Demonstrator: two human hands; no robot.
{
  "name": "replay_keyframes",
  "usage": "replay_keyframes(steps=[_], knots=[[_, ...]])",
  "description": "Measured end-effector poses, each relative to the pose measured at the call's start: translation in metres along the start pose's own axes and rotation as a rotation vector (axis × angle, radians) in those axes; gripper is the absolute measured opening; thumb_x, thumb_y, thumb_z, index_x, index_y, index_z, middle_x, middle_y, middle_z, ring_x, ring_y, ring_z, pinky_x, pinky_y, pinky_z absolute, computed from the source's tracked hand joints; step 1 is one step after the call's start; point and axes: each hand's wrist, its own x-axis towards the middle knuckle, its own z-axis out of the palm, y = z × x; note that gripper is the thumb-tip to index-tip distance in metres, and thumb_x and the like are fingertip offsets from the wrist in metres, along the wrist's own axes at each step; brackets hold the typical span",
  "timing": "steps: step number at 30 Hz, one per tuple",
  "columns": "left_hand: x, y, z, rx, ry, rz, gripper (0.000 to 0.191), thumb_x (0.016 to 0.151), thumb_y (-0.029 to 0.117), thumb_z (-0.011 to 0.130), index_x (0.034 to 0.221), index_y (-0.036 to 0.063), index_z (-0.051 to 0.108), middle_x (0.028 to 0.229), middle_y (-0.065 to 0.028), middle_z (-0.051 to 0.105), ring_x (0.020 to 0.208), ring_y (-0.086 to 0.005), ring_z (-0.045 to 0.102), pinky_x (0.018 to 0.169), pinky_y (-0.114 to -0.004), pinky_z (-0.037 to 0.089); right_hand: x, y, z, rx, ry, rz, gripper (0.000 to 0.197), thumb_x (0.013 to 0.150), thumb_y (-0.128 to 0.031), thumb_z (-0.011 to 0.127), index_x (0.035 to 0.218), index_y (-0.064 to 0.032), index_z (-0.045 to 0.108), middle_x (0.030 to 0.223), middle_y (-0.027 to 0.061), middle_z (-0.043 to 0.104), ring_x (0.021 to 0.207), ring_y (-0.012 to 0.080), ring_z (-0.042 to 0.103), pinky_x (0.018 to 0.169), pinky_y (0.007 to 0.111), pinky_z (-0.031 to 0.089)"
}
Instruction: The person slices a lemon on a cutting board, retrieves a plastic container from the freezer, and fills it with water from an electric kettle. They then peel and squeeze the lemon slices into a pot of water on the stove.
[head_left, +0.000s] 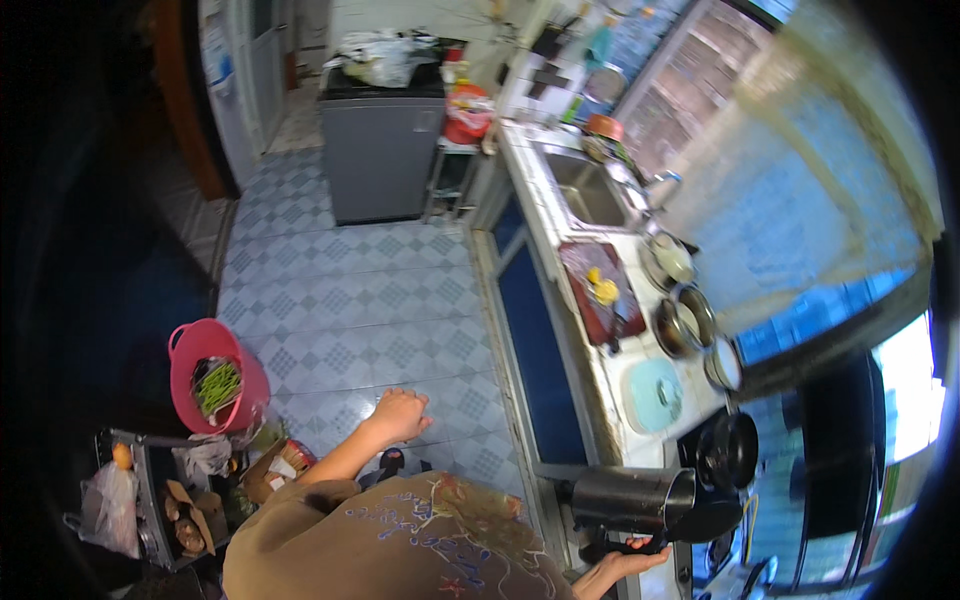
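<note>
My right hand (628, 564) grips the black handle of a dark metal kettle (630, 499) at the counter's near right end. The kettle is tipped on its side, its round black lid (705, 523) swung out beside the rim. Its inside is hidden from me. My left hand (401, 415) hangs over the tiled floor, fingers loosely bent, with nothing visible in it. Past the kettle stands a black pan (727, 450) on the stove. Nearest along the counter is a pale turquoise lidded dish (652, 395).
A dark red cutting board (581, 270) bears cut yellow pieces (604, 291) and a knife (616, 330). Pots (679, 326) line the wall, short of the sink (589, 191). On the floor to the left stand a pink basket (255, 375) of green vegetables and a cluttered rack (154, 517).
</note>
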Motion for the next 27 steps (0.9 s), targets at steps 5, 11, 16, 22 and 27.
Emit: replay_keyframes(steps=[5,11,16,22,27], knots=[[-0.025,-0.119,-0.06,-0.055,0.077,-0.228,0.038,0.08,0.032,0.058,0.102,0.0007,0.056,0.098,-0.0195,0.059,0.097,-0.0353,0.053,0.085,-0.045,0.04,-0.092,0.06,0.129,-0.1,-0.274,0.157,0.043,0.081,-0.051,0.045,0.069,-0.0104,0.049,0.054,-0.0024,0.044,0.04,0.0069,0.034,0.042,0.022,0.031],[-0.008,-0.216,-0.125,-0.252,0.301,-0.374,0.043,0.079,0.03,0.059,0.109,-0.0003,0.054,0.102,-0.0208,0.058,0.099,-0.0365,0.053,0.088,-0.041,0.04,-0.19,0.165,0.282,-0.188,-0.751,0.312,0.036,0.086,-0.043,0.041,0.077,-0.0092,0.05,0.053,-0.0001,0.048,0.04,0.0079,0.04,0.037,0.021,0.032],[0.001,-0.317,-0.165,-0.219,0.509,-0.559,0.032,0.077,0.022,0.06,0.099,-0.0009,0.057,0.095,-0.0205,0.06,0.092,-0.0366,0.055,0.084,-0.042,0.042,-0.3,0.271,0.415,-0.289,-1.122,0.46,0.032,0.084,-0.036,0.047,0.079,-0.0045,0.054,0.054,0.0028,0.05,0.041,0.0091,0.043,0.036,0.02,0.033],[0.0,-0.398,-0.233,-0.314,0.773,-0.892,0.01,0.073,0.008,0.056,0.079,0.0005,0.061,0.084,-0.0207,0.06,0.082,-0.0372,0.056,0.074,-0.042,0.044,-0.478,0.35,0.567,-0.39,-1.603,0.469,0.035,0.084,-0.031,0.049,0.067,-0.001,0.052,0.053,0.005,0.049,0.039,0.0114,0.044,0.036,0.022,0.035],[0.015,-0.484,-0.261,-0.479,0.946,-1.051,0.006,0.072,0.004,0.056,0.075,0.0007,0.061,0.077,-0.0184,0.061,0.077,-0.0356,0.057,0.069,-0.041,0.045,-0.633,0.409,0.659,-0.374,-1.846,0.586,0.04,0.084,-0.034,0.048,0.064,0.0002,0.05,0.048,0.009,0.049,0.038,0.0144,0.045,0.038,0.026,0.037]])
